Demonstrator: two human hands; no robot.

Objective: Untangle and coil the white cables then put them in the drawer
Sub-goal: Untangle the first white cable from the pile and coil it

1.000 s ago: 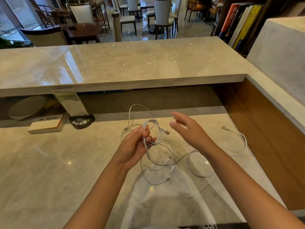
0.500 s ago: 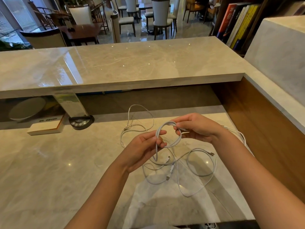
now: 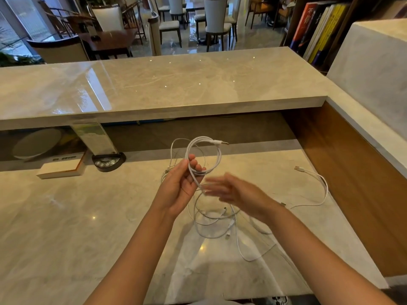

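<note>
The lower marble counter (image 3: pixel 66 227) runs wide and bare toward its left edge, while its right edge meets a wooden side panel (image 3: pixel 352 183) and its back edge sits under the overhanging upper counter (image 3: pixel 176 84). Along that back edge, toward the left, stand a clear sign holder (image 3: pixel 94 137) on a dark base, a flat box (image 3: pixel 61 169) just beside it, and a round pale disc (image 3: pixel 36 143) further left in the shadow. The stone is glossy beige and shows reflected lights; beyond the upper counter are chairs (image 3: pixel 214 16) and a dark table, with a row of books (image 3: pixel 317 29) at the right. The left hand (image 3: pixel 182 183) is raised above the middle of the counter, fingers curled around a small coil (image 3: pixel 204 155) of white cable, whose plug end sticks out to the right above the loop. The right hand (image 3: pixel 233 191) is just beside it, motion-blurred, fingers extended and loose, holding nothing as far as can be told. The remaining white cables (image 3: pixel 218 219) lie in loose tangled loops on the counter below the hands, one strand (image 3: pixel 317 186) trailing out toward the right edge.
</note>
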